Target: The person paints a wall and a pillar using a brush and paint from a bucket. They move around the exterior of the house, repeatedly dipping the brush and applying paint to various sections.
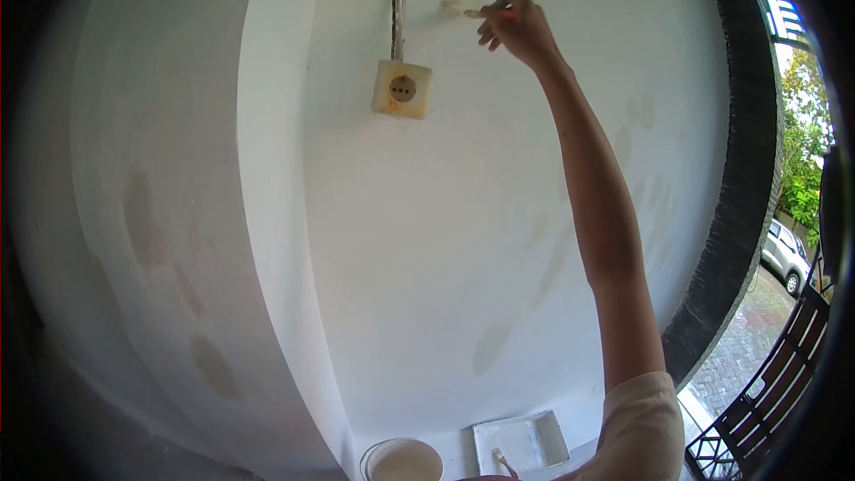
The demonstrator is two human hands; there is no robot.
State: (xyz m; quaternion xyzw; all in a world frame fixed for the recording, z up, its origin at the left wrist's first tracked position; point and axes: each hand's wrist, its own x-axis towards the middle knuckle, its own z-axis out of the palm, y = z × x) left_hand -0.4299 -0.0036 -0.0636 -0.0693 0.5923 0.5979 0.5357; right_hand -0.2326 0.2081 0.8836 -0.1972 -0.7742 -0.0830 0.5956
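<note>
While raised high against the white wall (499, 240), right hand (517, 28) seen at full arm's stretch, fingers (488, 34) curled and pinching the handle of a small paintbrush (465, 8). Bristle end pale with paint, pointing left, pressed flat to the wall just right of the cable conduit (397, 0). A hint of red at the handle, between the fingers; nothing more of the handle to be made out. Left hand nowhere in the view.

Below and left of the brush, mounted on the wall: a cream-coloured socket (402, 89), square, stained yellowish along its lower edge, with the conduit running straight up from its top. Brush near the socket but apart from it, higher and to the right.

Wall mostly white, with faint greyish patches showing through lower down and on the left return of the corner. Pale short sleeve (643, 423) at the bottom right, covering the shoulder.

Down at the foot of the wall: a round paint bucket (367, 459) holding whitish paint, and just beside it on the right a white paint tray (552, 438) with a second brush (505, 461) lying in it.

Off to the far right, past a dark wall edge: green foliage, a parked car (785, 254), paving, and a dark slatted chair (784, 365).
</note>
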